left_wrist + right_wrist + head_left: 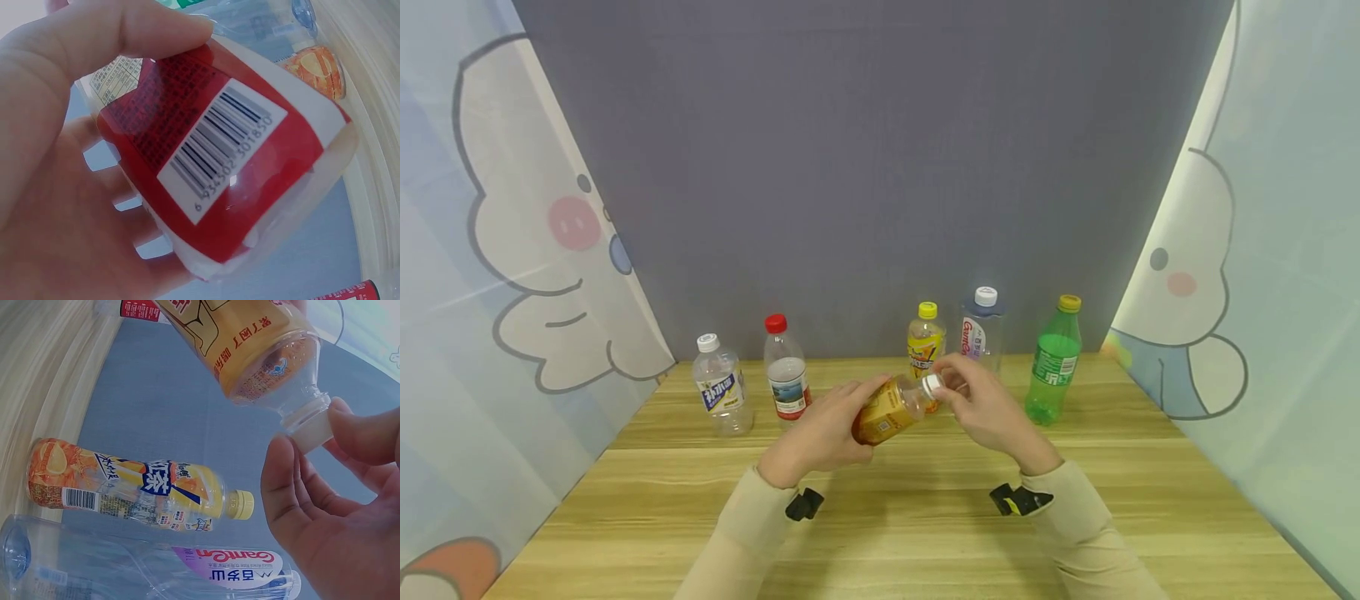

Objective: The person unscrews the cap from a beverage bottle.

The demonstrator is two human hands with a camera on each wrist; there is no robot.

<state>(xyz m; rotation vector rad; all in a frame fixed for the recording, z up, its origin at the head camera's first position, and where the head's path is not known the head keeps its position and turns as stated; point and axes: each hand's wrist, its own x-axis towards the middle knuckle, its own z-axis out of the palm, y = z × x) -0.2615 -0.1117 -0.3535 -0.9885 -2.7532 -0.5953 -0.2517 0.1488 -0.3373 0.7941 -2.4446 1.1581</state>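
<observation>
Clear bottle [722,393] and red-capped bottle [787,379] are standing beyond the left hand [826,427], leftward. Left hand is gripping the tilted drink bottle [886,414], held between both hands. Yellow-capped bottle [926,340] is standing beyond the right hand [981,408], which is pinching the white cap [932,386]. Tall bottle [983,333] is standing behind it; green bottle [1054,367], to its right.

A small enclosed tabletop booth was observed, apparently set up for recording.
A wood-grain table [910,554] was backed by a plain dark grey panel [865,167] and flanked by pale blue sheets, the left sheet [441,417] and right sheet [1300,250] both printed with large white cartoon figures. Capped drinks bottles [1055,367] were ranged towards the back, as on a set. Small black devices [805,504] were worn at both cuffs. Whether a home, lab or office was involved could not be told.
</observation>
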